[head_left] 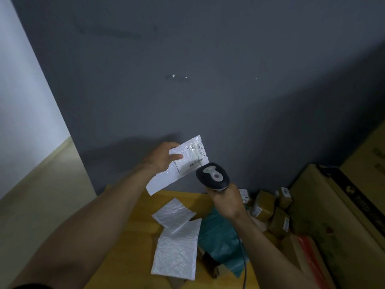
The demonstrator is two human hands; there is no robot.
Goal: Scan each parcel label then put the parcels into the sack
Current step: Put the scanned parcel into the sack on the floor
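Parcels nearest the camera: a white bubble mailer (176, 254) lies flat on the yellow surface (135, 232). A second mailer (174, 213) sits just beyond it, overlapping its top edge. Neither shows a label. A teal poly bag (218, 232) lies beside them on the right, with the scanner cable (244, 265) running over it.

Mid-height: the right hand (228, 202) is wrapped tight round the scanner (213, 177) handle, with the head aimed up-left. The left hand (161, 157) pinches the held mailer (164, 181), thumb on the front and fingers behind. It is raised off the surface and tilted, with the label (195, 155) facing the scanner. The scanner head is just beside the label's lower corner. No beam is visible, so a read can't be confirmed.

Further back: small brown boxes (279, 222) are piled at the wall (187, 80), and large cartons (333, 205) stand on the right.

Status, as a judgement: the person is mid-scan on one parcel. At least two mailers, the teal bag and the brown boxes look left to do. The sack is not in view, so the bagged count is unknown. Looks early in the batch.
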